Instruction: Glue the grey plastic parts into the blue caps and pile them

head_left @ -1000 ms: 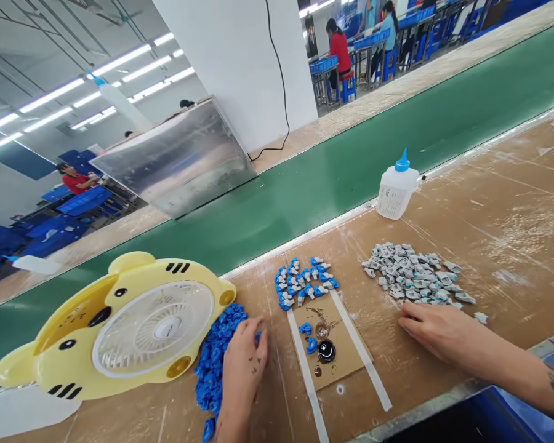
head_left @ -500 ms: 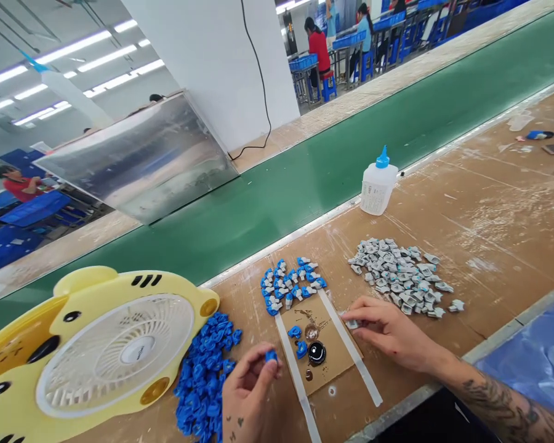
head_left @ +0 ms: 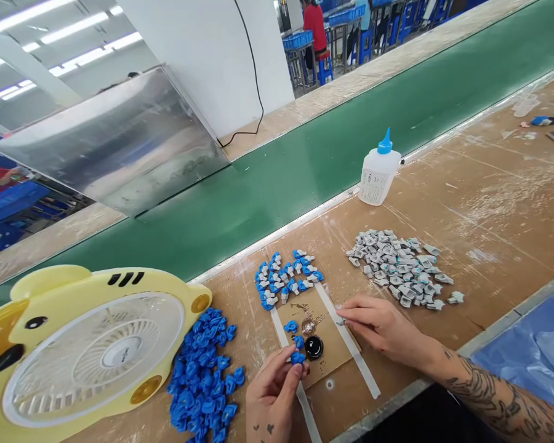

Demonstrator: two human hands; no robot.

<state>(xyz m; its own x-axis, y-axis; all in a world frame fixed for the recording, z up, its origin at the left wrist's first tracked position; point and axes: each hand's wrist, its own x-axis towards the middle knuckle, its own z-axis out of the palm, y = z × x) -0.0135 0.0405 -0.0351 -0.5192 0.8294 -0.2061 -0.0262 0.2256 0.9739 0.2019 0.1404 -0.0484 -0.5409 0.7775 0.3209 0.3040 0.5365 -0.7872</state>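
My left hand [head_left: 273, 394] pinches a small blue plastic piece [head_left: 297, 358] between thumb and fingertips, over the left edge of a taped cardboard sheet [head_left: 335, 360]. Two more blue pieces, one of them this loose piece [head_left: 290, 327], lie on the cardboard close to those fingers. Beside them sits a round black blob of glossy liquid [head_left: 314, 347], with a clear round spot [head_left: 308, 326] above it. At the sheet's right tape strip, my right hand [head_left: 381, 321] is closed on a small grey piece [head_left: 340, 321], mostly covered by the fingers.
Loose blue pieces [head_left: 203, 381] are heaped at left, by a yellow animal-shaped fan [head_left: 96, 283]. Grey pieces [head_left: 397, 267] are piled at right. Joined blue-and-grey pieces [head_left: 286, 277] stand behind the cardboard. A white squeeze bottle [head_left: 377, 175] stands near the green belt [head_left: 277, 191].
My left hand has moved right with its blue piece, from beside the cardboard to over its left edge. My right hand has shifted slightly left, still pinching the grey piece. The view has tilted down.
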